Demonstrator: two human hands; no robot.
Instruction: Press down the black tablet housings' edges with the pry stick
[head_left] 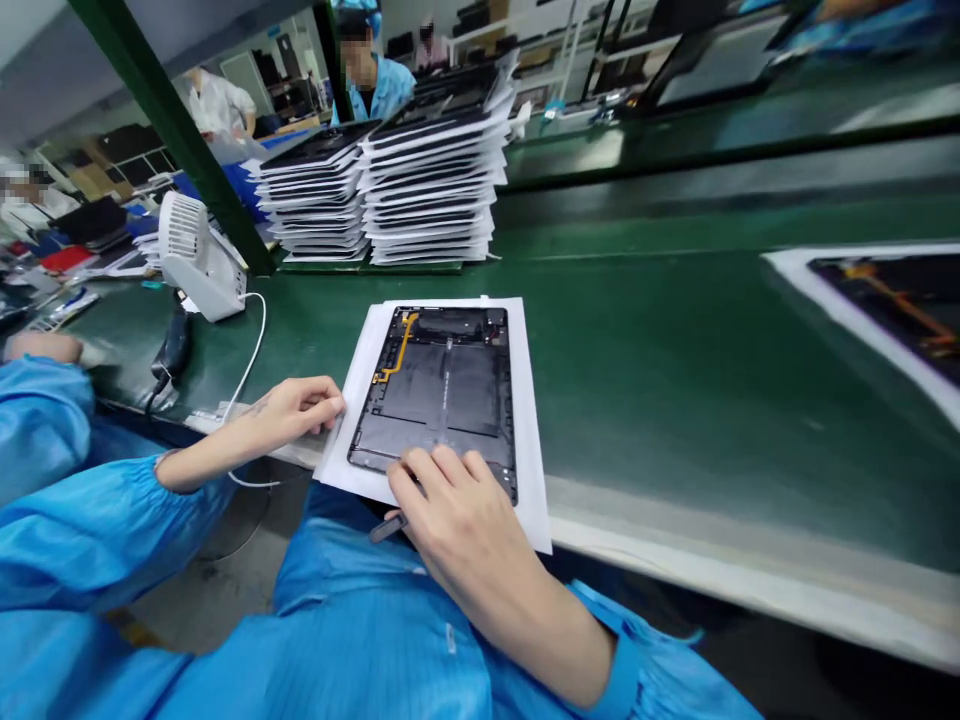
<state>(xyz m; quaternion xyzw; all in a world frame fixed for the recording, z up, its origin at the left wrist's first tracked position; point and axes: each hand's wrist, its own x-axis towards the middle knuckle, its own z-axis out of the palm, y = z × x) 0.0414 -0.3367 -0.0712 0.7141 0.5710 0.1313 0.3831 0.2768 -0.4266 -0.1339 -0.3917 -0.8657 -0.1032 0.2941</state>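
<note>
An opened tablet housing, black inside with an orange flat cable, lies on a white sheet at the bench's front edge. My left hand is closed at the sheet's left edge, thumb and forefinger pinched on it. Over the housing's near edge rests my right hand, its fingers curled. A short dark grey, flat-ended tool sticks out from under that hand; the rest of it is hidden, so its kind cannot be told.
Two tall stacks of tablet parts interleaved with white sheets stand at the back. A white fan with a cable and a black corded device are left. Another housing lies far right. A co-worker's blue sleeve is at left.
</note>
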